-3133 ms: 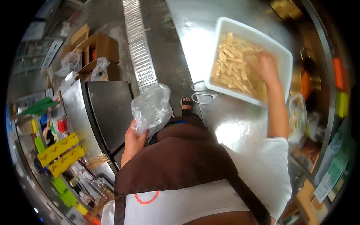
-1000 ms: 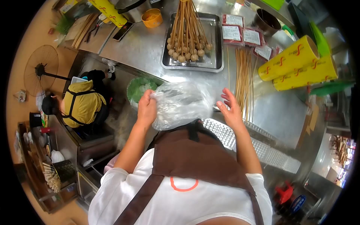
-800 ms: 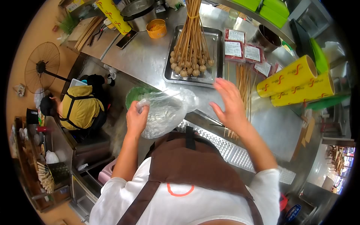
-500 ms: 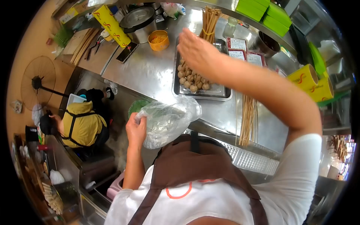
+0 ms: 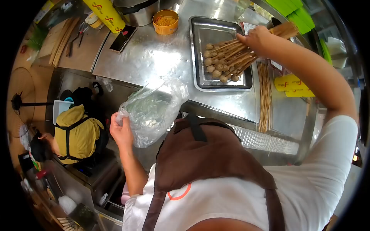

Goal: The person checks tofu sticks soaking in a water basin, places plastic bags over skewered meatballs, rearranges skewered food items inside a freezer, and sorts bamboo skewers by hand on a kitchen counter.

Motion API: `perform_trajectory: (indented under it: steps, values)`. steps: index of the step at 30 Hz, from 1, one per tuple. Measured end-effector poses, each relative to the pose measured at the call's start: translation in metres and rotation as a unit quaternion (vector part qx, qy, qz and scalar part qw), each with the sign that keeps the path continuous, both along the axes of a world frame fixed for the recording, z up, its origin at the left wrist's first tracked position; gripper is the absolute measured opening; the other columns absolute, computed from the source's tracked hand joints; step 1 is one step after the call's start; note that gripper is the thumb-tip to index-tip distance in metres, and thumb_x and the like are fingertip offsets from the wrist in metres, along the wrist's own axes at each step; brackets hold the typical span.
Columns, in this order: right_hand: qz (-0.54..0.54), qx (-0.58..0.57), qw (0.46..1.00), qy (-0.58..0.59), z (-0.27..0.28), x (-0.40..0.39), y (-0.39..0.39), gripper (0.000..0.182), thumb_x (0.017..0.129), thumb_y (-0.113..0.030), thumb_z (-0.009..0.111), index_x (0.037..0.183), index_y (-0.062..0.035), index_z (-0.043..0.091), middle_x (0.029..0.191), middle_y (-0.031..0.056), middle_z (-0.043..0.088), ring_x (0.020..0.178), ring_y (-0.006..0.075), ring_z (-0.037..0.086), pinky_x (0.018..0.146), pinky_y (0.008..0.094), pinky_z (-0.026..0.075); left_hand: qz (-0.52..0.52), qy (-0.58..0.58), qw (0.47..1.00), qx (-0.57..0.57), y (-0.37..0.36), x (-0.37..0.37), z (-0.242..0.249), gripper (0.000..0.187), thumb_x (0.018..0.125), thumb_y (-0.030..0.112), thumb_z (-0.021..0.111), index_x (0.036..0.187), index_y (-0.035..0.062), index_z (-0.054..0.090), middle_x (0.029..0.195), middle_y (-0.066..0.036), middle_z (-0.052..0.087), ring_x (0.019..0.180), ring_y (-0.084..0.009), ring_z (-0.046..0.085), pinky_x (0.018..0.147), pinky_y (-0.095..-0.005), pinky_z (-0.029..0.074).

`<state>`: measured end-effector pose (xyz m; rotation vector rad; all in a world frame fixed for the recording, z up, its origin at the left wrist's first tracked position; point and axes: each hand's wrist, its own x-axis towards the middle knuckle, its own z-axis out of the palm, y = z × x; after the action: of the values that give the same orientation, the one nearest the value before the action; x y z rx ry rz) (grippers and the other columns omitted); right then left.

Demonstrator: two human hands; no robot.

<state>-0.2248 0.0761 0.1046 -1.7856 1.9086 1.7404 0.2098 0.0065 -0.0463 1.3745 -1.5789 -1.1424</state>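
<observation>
My left hand pinches the edge of a clear plastic bag, which hangs beside the counter's front edge. My right hand is closed around a bundle of skewers with round brown balls on their lower ends. The bundle lies tilted over a metal tray, its balls at the left and its bare stick ends at the upper right. Loose bare sticks lie on the counter to the right of the tray.
An orange tub, a phone and a metal pot stand or lie at the back left. Yellow rolls lie at the right. A person in a yellow top is low at the left, near a fan.
My right hand has closed on the skewers, which were upright and now lean to the right. The view has shifted. My left hand still holds the bag.
</observation>
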Motion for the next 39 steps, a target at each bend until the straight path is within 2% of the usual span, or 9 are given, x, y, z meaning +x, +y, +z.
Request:
perform_trajectory:
  steps: [5, 9, 12, 15, 21, 27, 33, 37, 39]
  values:
    - [0.053, -0.033, 0.998, 0.008, 0.007, -0.022, 0.053, 0.099, 0.061, -0.019, 0.073, 0.141, -0.0114, 0.017, 0.094, 0.009, 0.055, 0.076, 0.0207, 0.058, 0.061, 0.0304, 0.045, -0.028, 0.01, 0.999, -0.014, -0.023, -0.006, -0.01, 0.012, 0.079, 0.002, 0.054, 0.091, -0.0007, 0.055, 0.079, -0.001, 0.057, 0.071, -0.007, 0.05, 0.066, -0.0217, 0.042]
    - [0.085, -0.115, 0.99, -0.015, 0.01, -0.024, 0.09, 0.069, 0.07, -0.009, 0.061, 0.133, -0.0086, 0.031, 0.089, 0.0102, 0.059, 0.077, 0.0234, 0.06, 0.061, 0.0321, 0.048, -0.037, 0.071, 0.997, 0.011, -0.029, -0.021, -0.02, 0.014, 0.079, 0.002, 0.053, 0.092, -0.0012, 0.058, 0.08, 0.0, 0.058, 0.072, -0.0069, 0.051, 0.066, -0.0213, 0.042]
    - [-0.029, -0.255, 0.963, -0.08, 0.0, -0.04, 0.119, 0.041, 0.07, -0.005, 0.059, 0.108, -0.0058, 0.044, 0.083, 0.0125, 0.059, 0.075, 0.0297, 0.06, 0.063, 0.0369, 0.048, -0.047, 0.068, 0.996, 0.025, -0.034, -0.04, -0.012, 0.015, 0.08, 0.002, 0.053, 0.093, -0.0014, 0.059, 0.08, 0.0, 0.058, 0.072, -0.0067, 0.051, 0.066, -0.0209, 0.042]
    - [-0.086, -0.357, 0.915, -0.169, -0.006, -0.042, 0.159, 0.038, 0.069, -0.006, 0.059, 0.104, -0.005, 0.043, 0.079, 0.0148, 0.058, 0.072, 0.0323, 0.06, 0.063, 0.0393, 0.048, -0.066, 0.063, 0.996, -0.003, -0.037, -0.064, 0.003, 0.014, 0.081, 0.004, 0.052, 0.093, -0.0016, 0.059, 0.079, 0.0, 0.058, 0.071, -0.0065, 0.05, 0.065, -0.0207, 0.041]
    - [-0.392, -0.428, 0.759, -0.295, -0.062, -0.02, 0.223, 0.051, 0.063, -0.016, 0.068, 0.106, -0.0035, 0.044, 0.088, 0.0225, 0.061, 0.081, 0.0385, 0.059, 0.072, 0.0426, 0.048, -0.097, 0.022, 0.995, -0.009, -0.028, -0.104, 0.018, 0.014, 0.083, 0.008, 0.055, 0.092, -0.002, 0.058, 0.077, 0.0, 0.058, 0.07, -0.0062, 0.05, 0.064, -0.0205, 0.041]
    - [-0.447, -0.505, 0.65, -0.352, -0.13, 0.009, 0.264, 0.072, 0.062, -0.011, 0.067, 0.125, -0.0015, 0.033, 0.095, 0.0233, 0.059, 0.088, 0.0384, 0.058, 0.077, 0.0422, 0.048, -0.113, 0.007, 0.993, -0.033, -0.014, -0.129, 0.018, 0.016, 0.085, 0.011, 0.056, 0.093, -0.0024, 0.059, 0.077, 0.0, 0.058, 0.069, -0.0058, 0.05, 0.062, -0.0203, 0.041]
    - [-0.402, -0.531, 0.655, -0.357, -0.161, 0.015, 0.273, 0.099, 0.062, -0.015, 0.072, 0.139, -0.0072, 0.009, 0.123, 0.0281, 0.039, 0.094, 0.0421, 0.054, 0.078, 0.0449, 0.047, -0.107, 0.003, 0.994, -0.025, -0.012, -0.142, 0.017, 0.018, 0.085, 0.011, 0.056, 0.095, -0.0026, 0.06, 0.079, 0.0, 0.059, 0.069, -0.0058, 0.051, 0.062, -0.0205, 0.042]
    - [-0.431, -0.524, 0.642, -0.357, -0.166, 0.014, 0.27, 0.093, 0.063, -0.014, 0.071, 0.137, -0.0069, 0.014, 0.11, 0.028, 0.051, 0.089, 0.0412, 0.057, 0.074, 0.0452, 0.047, -0.081, 0.049, 0.995, 0.01, -0.011, -0.157, 0.018, 0.019, 0.085, 0.013, 0.057, 0.096, -0.0017, 0.061, 0.085, -0.004, 0.06, 0.075, -0.0105, 0.054, 0.068, -0.0234, 0.043]
    - [-0.49, -0.478, 0.644, -0.341, -0.157, 0.013, 0.265, 0.082, 0.064, -0.013, 0.069, 0.131, -0.0051, 0.023, 0.093, 0.0259, 0.059, 0.086, 0.0395, 0.059, 0.073, 0.0447, 0.047, -0.064, -0.025, 0.988, -0.141, -0.014, -0.165, 0.015, 0.02, 0.084, 0.016, 0.058, 0.096, 0.0, 0.062, 0.095, -0.01, 0.059, 0.086, -0.0171, 0.056, 0.075, -0.0267, 0.042]
